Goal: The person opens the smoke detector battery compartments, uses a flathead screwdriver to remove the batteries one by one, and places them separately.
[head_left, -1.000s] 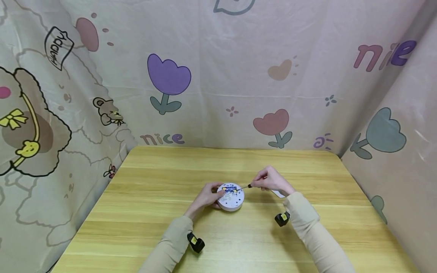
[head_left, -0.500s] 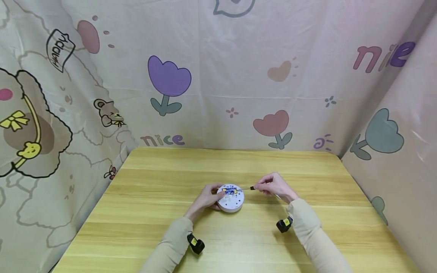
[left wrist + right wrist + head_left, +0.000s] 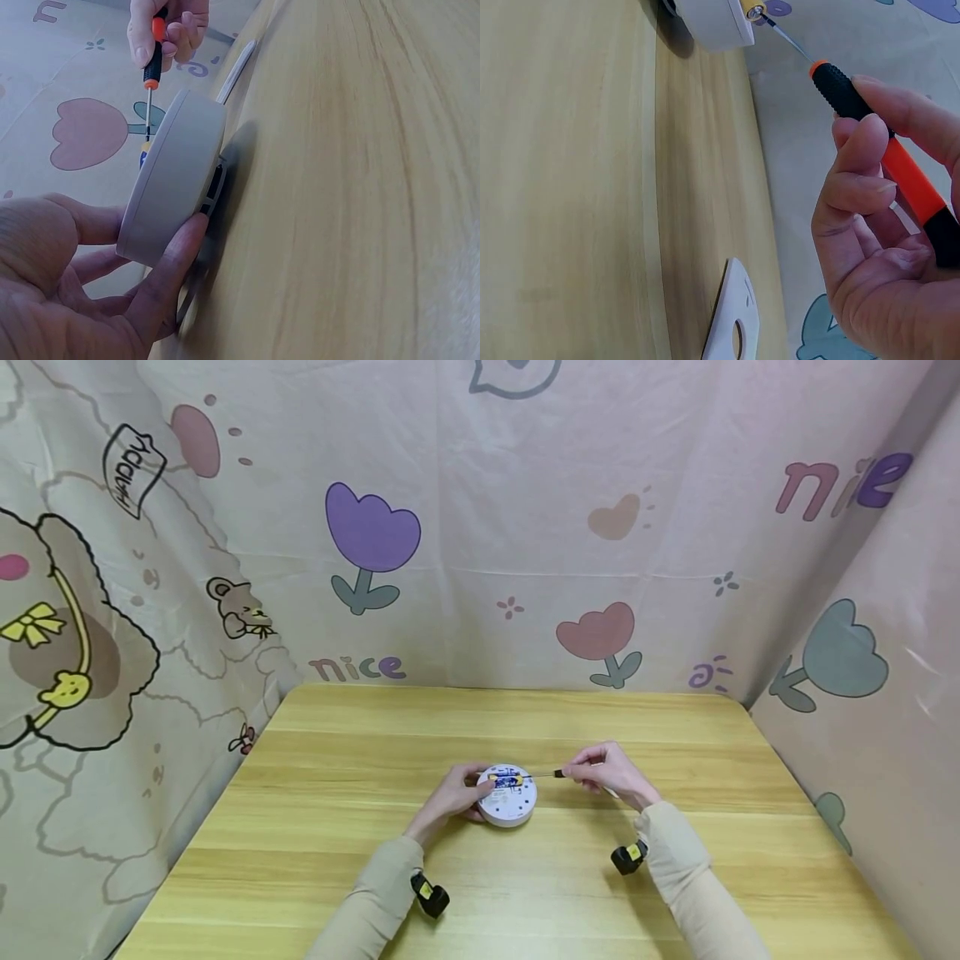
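Note:
My left hand (image 3: 459,792) grips a round white device (image 3: 508,810) by its left side in the head view, the thumb over its upper face. In the left wrist view the device (image 3: 174,172) is tilted on edge above the table, fingers on both sides. A blue-and-yellow battery (image 3: 507,781) shows in its upper face. My right hand (image 3: 611,772) holds an orange-and-black screwdriver (image 3: 913,180) between thumb and fingers. In the right wrist view its tip is right at the yellow end of the battery (image 3: 753,9).
A flat white cover with an oval hole (image 3: 739,315) lies on the wooden table (image 3: 375,727), mostly hidden behind my right hand in the head view. Printed curtains (image 3: 465,527) hang behind the table and at both sides.
My right hand has drawn a little to the right and lower in the head view, with the screwdriver now lying flatter. The left hand and the device have stayed put.

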Demonstrator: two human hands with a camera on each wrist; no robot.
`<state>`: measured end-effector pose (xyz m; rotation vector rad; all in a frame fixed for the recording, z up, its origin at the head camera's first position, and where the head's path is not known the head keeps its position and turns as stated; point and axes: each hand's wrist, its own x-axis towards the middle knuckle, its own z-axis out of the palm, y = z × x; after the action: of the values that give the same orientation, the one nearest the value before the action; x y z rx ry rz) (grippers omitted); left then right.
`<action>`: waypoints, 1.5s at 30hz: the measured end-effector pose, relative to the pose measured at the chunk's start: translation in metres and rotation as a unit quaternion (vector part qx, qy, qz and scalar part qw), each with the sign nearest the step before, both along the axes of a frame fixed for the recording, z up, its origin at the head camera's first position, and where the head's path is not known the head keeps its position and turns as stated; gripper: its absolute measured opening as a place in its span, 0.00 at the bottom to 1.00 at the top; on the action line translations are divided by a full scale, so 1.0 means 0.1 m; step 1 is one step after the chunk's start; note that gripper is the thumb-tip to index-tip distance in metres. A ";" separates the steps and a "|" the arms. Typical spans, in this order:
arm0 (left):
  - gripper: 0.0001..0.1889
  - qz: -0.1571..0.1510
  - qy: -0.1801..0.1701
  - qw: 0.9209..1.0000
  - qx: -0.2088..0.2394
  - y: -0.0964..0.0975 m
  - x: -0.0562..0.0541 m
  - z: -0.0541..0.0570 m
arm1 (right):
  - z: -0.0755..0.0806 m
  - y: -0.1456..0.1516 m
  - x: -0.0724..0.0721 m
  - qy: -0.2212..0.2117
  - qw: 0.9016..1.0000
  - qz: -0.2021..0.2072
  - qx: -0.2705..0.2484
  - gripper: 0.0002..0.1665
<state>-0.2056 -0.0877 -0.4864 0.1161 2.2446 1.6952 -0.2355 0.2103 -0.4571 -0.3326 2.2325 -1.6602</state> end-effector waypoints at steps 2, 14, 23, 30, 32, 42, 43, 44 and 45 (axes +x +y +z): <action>0.22 -0.003 0.001 1.000 -0.001 0.00 -0.01 0.00 | -0.01 0.01 0.00 0.004 1.000 0.005 -0.001 0.14; 0.23 -0.006 0.007 1.000 -0.006 0.00 0.00 0.00 | -0.05 0.05 0.03 0.006 1.000 0.000 0.000 0.18; 0.24 -0.028 0.019 0.999 0.003 -0.04 0.03 0.04 | -0.15 0.05 0.06 0.006 0.999 -0.016 -0.026 0.20; 0.24 -0.013 0.003 1.000 -0.002 -0.02 0.00 0.00 | -0.17 0.06 0.08 0.004 0.999 -0.027 -0.025 0.20; 0.24 -0.012 0.003 1.000 -0.003 -0.02 0.00 0.00 | -0.18 0.07 0.09 0.004 0.999 -0.026 -0.023 0.19; 0.23 -0.011 0.007 1.000 -0.005 -0.02 0.01 -0.01 | -0.20 0.11 0.11 0.026 0.999 -0.017 -0.035 0.20; 0.23 -0.012 0.008 1.000 -0.006 -0.02 0.01 -0.01 | -0.20 0.12 0.11 0.028 0.999 -0.015 -0.037 0.20; 0.24 -0.012 0.009 1.000 -0.006 -0.02 0.01 -0.02 | -0.20 0.12 0.12 0.028 0.999 -0.015 -0.039 0.20; 0.24 -0.013 0.011 1.000 -0.006 -0.02 0.01 -0.02 | -0.20 0.12 0.13 0.027 0.999 -0.017 -0.040 0.19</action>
<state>-0.2042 -0.0900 -0.4882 0.1612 2.2590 1.6740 -0.2228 0.2224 -0.4773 -0.3659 2.2268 -1.7808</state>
